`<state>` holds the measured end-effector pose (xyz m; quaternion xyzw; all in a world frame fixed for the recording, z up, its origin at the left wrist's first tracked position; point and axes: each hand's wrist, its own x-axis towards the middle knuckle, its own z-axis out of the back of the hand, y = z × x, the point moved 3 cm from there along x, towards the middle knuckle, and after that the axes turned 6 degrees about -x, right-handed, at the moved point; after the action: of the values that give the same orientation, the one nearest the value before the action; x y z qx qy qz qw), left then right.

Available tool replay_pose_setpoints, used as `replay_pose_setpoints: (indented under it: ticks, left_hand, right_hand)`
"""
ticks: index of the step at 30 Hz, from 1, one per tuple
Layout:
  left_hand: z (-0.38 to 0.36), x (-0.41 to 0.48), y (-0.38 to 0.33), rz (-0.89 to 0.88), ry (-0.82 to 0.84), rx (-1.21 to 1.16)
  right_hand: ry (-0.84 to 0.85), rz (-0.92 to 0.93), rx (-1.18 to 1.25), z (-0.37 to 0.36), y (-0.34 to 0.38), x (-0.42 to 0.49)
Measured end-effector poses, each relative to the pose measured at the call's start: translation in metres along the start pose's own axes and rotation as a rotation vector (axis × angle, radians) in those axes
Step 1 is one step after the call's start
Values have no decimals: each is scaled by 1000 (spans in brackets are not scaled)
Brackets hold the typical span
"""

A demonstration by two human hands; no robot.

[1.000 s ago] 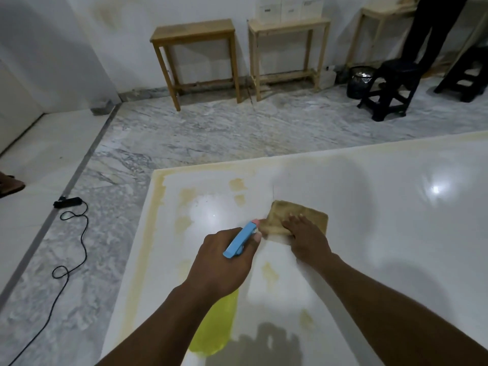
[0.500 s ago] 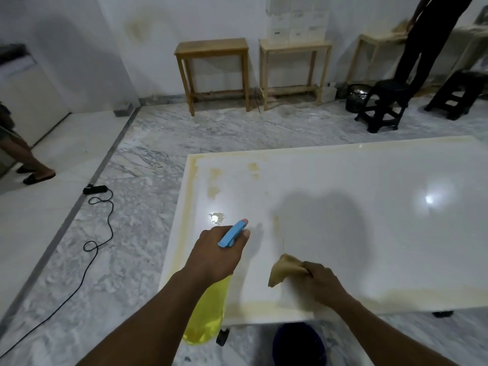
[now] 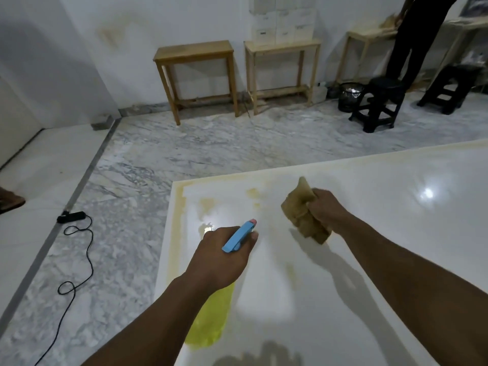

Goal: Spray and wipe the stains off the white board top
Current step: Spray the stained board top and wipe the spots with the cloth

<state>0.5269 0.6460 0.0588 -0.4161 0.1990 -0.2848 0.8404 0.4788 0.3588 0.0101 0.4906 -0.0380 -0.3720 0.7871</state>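
The glossy white board top (image 3: 369, 247) fills the lower right, with yellowish stains (image 3: 208, 203) near its far left corner and along its edges. My left hand (image 3: 224, 257) grips a spray bottle (image 3: 211, 320) with a yellow body and a blue trigger head that points at the stained corner. My right hand (image 3: 327, 207) holds a bunched tan cloth (image 3: 301, 210) just above the board, right of the stains. The cloth's lower end hangs close to the surface.
Grey marble floor surrounds the board. A black power strip with a cable (image 3: 71, 216) lies on the floor at the left. Two wooden side tables (image 3: 194, 52) stand by the far wall. Black stools (image 3: 380, 101), a black bin and a standing person (image 3: 417, 35) are at the back right.
My right hand has carried the cloth from the near edge of the board up and to the right, now bunched in my fist. The spray bottle stays aimed at the stained corner.
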Motion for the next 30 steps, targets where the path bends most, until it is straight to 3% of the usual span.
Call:
replay_pose_setpoints:
  ticks: [3, 5, 8, 10, 11, 15, 23, 30]
  left_hand:
    - [6, 53, 5, 11, 3, 10]
    - [9, 85, 12, 13, -3, -10]
    - [10, 121, 21, 7, -3, -34]
    - [9, 135, 29, 15, -2, -55]
    - [7, 140, 33, 24, -1, -57]
    - [4, 143, 42, 40, 34, -44]
    - [14, 94, 38, 48, 29, -8]
    - [40, -28, 46, 5, 15, -7]
  right_hand:
    - [-172, 163, -427, 4, 21, 88]
    - [-226, 216, -536, 1, 25, 139]
    - [-86, 142, -521, -21, -10, 197]
    - [21, 124, -657, -47, -50, 214]
    - [-20, 124, -707, -57, -66, 216]
    - [-125, 305, -711, -85, -78, 174]
    - [7, 152, -733, -115, -94, 40]
    - [-2, 151, -696, -166, -126, -140]
